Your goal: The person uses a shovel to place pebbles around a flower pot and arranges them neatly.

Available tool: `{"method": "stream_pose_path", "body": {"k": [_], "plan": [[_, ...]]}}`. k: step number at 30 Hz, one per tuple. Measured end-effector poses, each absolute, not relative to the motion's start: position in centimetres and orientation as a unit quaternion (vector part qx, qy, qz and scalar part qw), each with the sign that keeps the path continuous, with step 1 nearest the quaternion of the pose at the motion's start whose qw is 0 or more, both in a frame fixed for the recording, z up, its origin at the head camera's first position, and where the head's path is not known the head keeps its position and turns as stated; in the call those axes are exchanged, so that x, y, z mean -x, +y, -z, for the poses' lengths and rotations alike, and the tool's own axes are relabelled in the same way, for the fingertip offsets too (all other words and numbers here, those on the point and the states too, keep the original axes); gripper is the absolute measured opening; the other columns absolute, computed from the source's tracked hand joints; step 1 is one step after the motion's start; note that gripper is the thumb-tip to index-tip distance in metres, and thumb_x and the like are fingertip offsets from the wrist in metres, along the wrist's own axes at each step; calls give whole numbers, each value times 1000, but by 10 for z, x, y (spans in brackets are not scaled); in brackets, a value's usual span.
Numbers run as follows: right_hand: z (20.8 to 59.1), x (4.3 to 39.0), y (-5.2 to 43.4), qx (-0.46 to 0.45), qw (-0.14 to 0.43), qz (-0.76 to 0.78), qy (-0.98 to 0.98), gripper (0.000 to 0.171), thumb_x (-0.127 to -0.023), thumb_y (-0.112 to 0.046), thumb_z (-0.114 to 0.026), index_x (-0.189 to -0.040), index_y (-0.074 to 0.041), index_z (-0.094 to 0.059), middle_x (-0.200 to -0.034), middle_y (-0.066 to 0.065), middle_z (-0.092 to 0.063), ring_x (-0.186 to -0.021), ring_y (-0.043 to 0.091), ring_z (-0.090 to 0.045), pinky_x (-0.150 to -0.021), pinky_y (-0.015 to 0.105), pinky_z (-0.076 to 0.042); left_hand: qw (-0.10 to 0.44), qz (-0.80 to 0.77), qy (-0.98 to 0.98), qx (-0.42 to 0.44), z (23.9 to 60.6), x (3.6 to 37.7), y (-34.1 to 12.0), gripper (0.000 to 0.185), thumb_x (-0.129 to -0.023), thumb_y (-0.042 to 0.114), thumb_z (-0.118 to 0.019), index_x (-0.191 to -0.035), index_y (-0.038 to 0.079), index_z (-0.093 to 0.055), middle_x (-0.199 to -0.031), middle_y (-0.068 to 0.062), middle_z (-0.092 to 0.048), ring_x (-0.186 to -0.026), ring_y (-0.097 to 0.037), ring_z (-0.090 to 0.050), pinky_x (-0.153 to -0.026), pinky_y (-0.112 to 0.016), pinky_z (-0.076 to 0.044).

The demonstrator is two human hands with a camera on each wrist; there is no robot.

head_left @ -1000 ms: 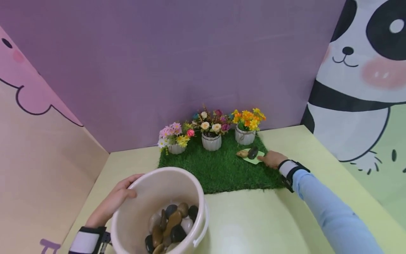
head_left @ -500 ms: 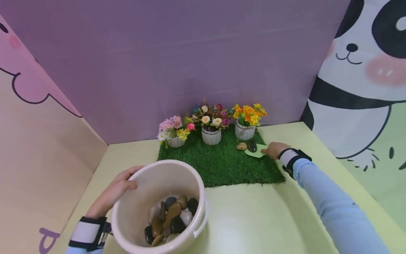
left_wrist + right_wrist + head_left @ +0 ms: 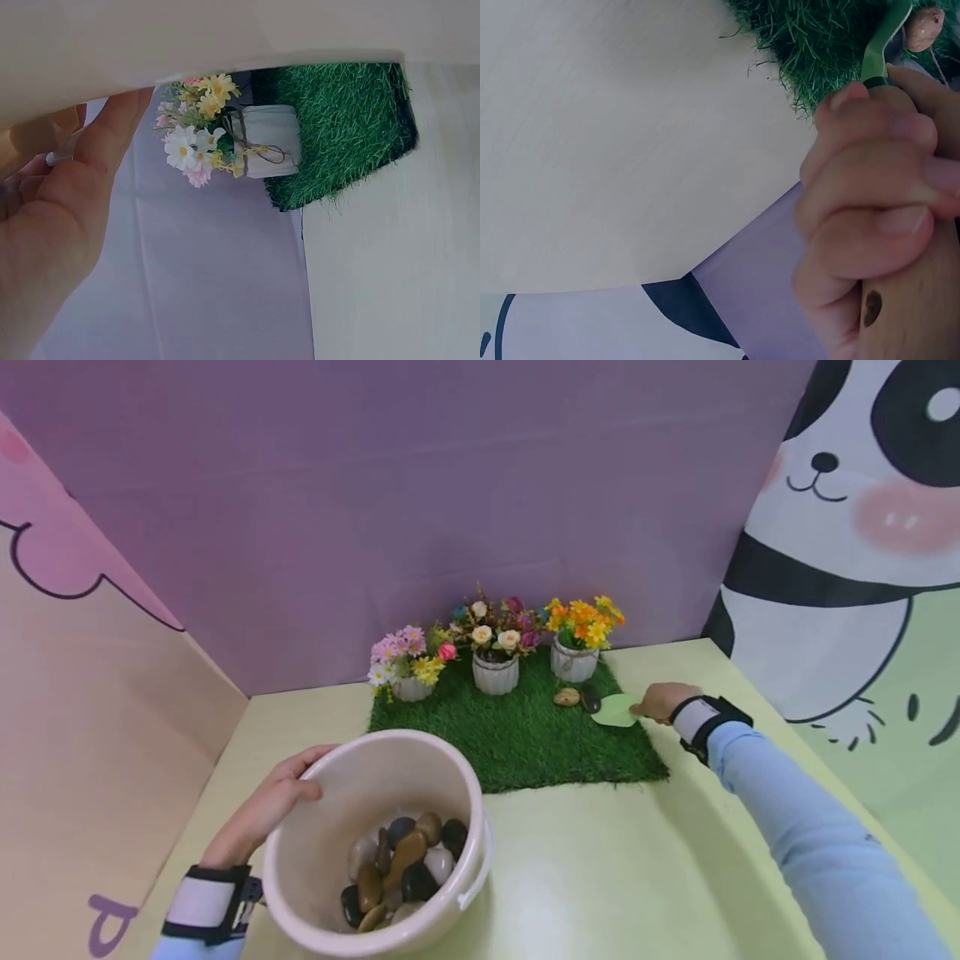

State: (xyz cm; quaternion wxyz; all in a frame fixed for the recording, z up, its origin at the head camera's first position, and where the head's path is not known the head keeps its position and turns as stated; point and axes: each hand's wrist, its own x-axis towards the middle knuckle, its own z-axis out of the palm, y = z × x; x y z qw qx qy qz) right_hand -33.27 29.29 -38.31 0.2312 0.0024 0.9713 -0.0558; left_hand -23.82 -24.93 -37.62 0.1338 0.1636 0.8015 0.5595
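My left hand (image 3: 277,797) grips the rim of a cream plastic bucket (image 3: 318,852), thumb inside. Smooth pebbles (image 3: 410,853) in brown, black and white lie in its bottom. At the right, my right hand (image 3: 666,702) holds a small trowel, its fingers curled round the wooden handle (image 3: 907,315). The trowel's pale green blade (image 3: 617,711) lies over the right part of the artificial turf mat (image 3: 510,752). Just left of the blade tip sits a black pebble (image 3: 591,698); whether they touch I cannot tell. Beside that is a light brown pebble (image 3: 567,697).
Three white flowerpots stand along the back of the mat: pink and yellow flowers (image 3: 411,660) left, mixed roses (image 3: 495,639) in the middle, orange flowers (image 3: 583,625) right. A purple wall (image 3: 450,485) rises behind the pale table (image 3: 585,860). The bucket's handle (image 3: 480,872) hangs down.
The trowel has drawn to the right with my right hand. Its blade, earlier under or beside both pebbles, is now right of them. The left hand stays on the bucket.
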Motion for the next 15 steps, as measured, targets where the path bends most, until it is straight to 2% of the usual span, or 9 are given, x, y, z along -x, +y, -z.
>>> {"method": "stream_pose_path", "body": {"k": [4, 8, 10, 15], "plan": [[377, 327, 288, 10, 214, 46, 976, 50, -93, -40, -40, -48, -18, -43, -45, -8, -32, -43, 8, -28, -48, 24, -31, 135, -562, 801, -157, 376, 237, -256, 62, -76, -3, -44, -136, -4, -32, -120, -31, -46, -91, -19, -61, -72, -36, -54], [362, 315, 267, 24, 151, -2, 988, 46, -92, -36, -45, -51, -16, -42, -49, -5, -31, -46, 10, -31, -47, 26, -29, 137, -567, 798, -155, 376, 235, -262, 61, -76, -3, -43, -136, -3, -32, -120, -30, -47, -91, -19, -62, -72, -37, -54], [350, 304, 242, 45, 86, -36, 995, 47, -91, -35, -48, -50, -16, -39, -49, -3, -29, -46, 12, -31, -44, 27, -27, 138, -568, 797, -156, 377, 235, -265, 61, -76, -3, -43, -136, -4, -32, -119, -29, -47, -91, -18, -62, -72, -38, -55], [307, 274, 157, 173, -164, -101, 966, 53, -90, -40, -51, -48, -16, -30, -46, -4, -17, -39, 10, -20, -38, 24, -15, 137, -573, 793, -155, 379, 233, -270, 60, -77, -3, -43, -136, -4, -32, -117, -27, -48, -91, -17, -62, -72, -37, -54]]}}
